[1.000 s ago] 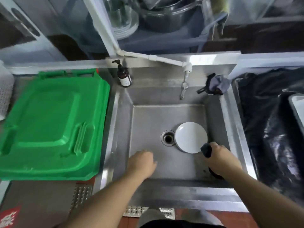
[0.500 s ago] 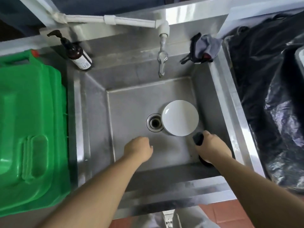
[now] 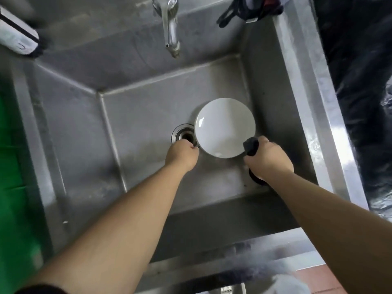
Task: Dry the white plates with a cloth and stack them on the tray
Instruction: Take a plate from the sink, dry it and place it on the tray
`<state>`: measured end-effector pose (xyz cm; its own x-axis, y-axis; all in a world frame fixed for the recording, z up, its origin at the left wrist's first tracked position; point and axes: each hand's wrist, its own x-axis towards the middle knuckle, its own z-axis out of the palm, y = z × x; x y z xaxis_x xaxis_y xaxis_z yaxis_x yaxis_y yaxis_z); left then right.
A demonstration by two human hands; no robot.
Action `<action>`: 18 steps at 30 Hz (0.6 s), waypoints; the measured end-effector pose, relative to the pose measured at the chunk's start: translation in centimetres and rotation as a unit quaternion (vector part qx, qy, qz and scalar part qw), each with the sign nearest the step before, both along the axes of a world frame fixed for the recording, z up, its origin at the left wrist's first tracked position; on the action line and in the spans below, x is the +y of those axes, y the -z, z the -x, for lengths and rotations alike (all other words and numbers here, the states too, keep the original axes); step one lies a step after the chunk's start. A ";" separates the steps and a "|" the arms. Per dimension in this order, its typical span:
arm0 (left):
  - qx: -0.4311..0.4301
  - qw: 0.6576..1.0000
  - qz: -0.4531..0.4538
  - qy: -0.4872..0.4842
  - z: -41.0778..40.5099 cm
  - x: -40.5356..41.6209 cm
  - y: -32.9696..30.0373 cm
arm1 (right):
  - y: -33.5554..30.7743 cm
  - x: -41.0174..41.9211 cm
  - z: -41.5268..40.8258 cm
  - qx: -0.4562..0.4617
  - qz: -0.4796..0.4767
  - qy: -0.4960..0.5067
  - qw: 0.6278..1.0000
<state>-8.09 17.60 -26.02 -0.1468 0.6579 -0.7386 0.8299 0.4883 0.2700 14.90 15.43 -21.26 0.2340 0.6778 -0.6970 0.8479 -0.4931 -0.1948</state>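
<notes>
Plate [image 3: 225, 127]: round, glossy white | steel sink [image 3: 148, 107] | left hand [image 3: 182, 154] curled at rim | right hand [image 3: 268, 160] grip clamped on dark cloth [image 3: 251, 146]

One white plate [image 3: 225, 127] lies in the one steel sink [image 3: 135, 115]. One drain [image 3: 184, 135] opens in the sink floor, and one tap [image 3: 171, 28] hangs over the back wall. Two hands reach in: one left hand [image 3: 182, 154] and one right hand [image 3: 268, 159]. One dark cloth [image 3: 251, 146] shows (bunched, so folds cannot be counted). One bottle [image 3: 18, 38] lies at the upper left, one dark bundle [image 3: 250, 9] sits on the back rim, one green lid [image 3: 11, 166] and one black bag [image 3: 360, 81] flank the sink.
</notes>
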 end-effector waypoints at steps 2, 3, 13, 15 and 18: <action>-0.002 0.999 -0.001 -0.041 -0.5 0.5 1.7 | 1.0 0.3 0.0 -0.002 -0.016 0.022 1.000; -0.006 0.998 -0.002 -0.069 -0.8 0.7 2.4 | 1.5 0.4 0.0 -0.003 -0.028 0.034 0.999; -0.078 0.951 0.014 -0.299 -3.2 1.8 6.5 | 3.2 0.4 -0.7 0.032 -0.091 0.096 0.991; -0.098 0.935 0.028 -0.339 -3.4 1.9 7.1 | 3.3 0.3 -0.9 0.041 -0.094 0.108 0.989; -0.103 0.922 0.028 -0.371 -3.7 2.0 7.6 | 3.4 0.2 -1.1 0.043 -0.086 0.113 0.989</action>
